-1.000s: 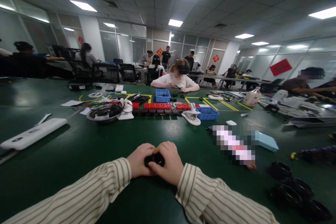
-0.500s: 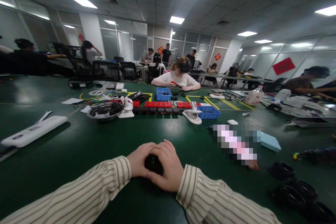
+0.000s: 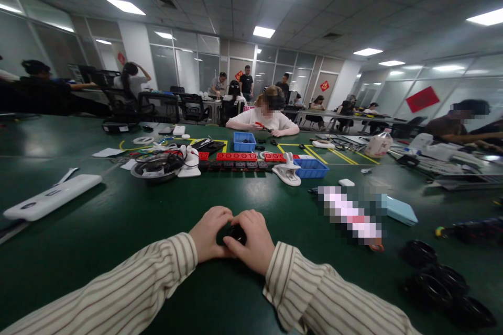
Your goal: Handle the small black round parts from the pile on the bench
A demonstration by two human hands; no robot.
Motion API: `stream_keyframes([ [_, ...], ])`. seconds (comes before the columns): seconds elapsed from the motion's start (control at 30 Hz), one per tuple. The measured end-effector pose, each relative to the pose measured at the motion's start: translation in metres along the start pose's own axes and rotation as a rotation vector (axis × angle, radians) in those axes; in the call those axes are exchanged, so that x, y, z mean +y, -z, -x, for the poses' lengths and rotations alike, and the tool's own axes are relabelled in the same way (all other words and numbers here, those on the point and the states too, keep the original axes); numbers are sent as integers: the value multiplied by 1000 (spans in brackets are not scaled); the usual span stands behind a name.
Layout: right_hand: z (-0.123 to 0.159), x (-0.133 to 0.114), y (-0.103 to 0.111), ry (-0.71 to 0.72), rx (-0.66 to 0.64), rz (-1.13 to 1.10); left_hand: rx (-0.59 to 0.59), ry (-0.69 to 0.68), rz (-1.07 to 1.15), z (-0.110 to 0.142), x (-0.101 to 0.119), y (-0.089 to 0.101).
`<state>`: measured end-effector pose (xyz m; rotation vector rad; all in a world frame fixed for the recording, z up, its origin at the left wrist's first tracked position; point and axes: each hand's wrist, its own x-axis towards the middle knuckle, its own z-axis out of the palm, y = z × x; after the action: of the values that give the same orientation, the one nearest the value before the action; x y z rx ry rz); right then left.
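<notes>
Close in front of me, a glossy black round part [image 3: 238, 234] is mostly hidden between my palms and fingers, so its exact kind does not show. My left hand [image 3: 212, 234] curls around its left side. From the right, my right hand [image 3: 254, 241] wraps it, with the thumb across its near side. Fingertips of both hands meet at the top. Black ring-shaped parts [image 3: 431, 289] lie in a group on the green table [image 3: 157, 293], to the right of my right sleeve.
Farther ahead are a red and black power-strip row [image 3: 237, 157], a white clip stand [image 3: 288, 170], blue bins [image 3: 310, 168] and a metal bowl with cables [image 3: 159, 166]. A white strip device [image 3: 55, 196] lies left, a light blue box [image 3: 401, 210] right. A person [image 3: 263, 115] sits opposite.
My right hand has shifted its grip, the thumb moving up over the black part, and the fingers have closed lower around it. My left hand has moved little.
</notes>
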<state>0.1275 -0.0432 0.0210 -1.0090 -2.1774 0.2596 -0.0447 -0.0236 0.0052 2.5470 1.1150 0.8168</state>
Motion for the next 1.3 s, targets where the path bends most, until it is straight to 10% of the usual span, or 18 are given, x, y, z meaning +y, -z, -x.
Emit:
stream_keyframes([
  [0.33,1,-1,3,417,-88,-166,-145,-51,165,-3,-10,-6],
  [0.77,1,2,-2,-69,16,47,-115,3,-91,0,2,-5],
  [1.3,1,-1,6,261,-162,-154,-172,-18,2,0,-3,-4],
])
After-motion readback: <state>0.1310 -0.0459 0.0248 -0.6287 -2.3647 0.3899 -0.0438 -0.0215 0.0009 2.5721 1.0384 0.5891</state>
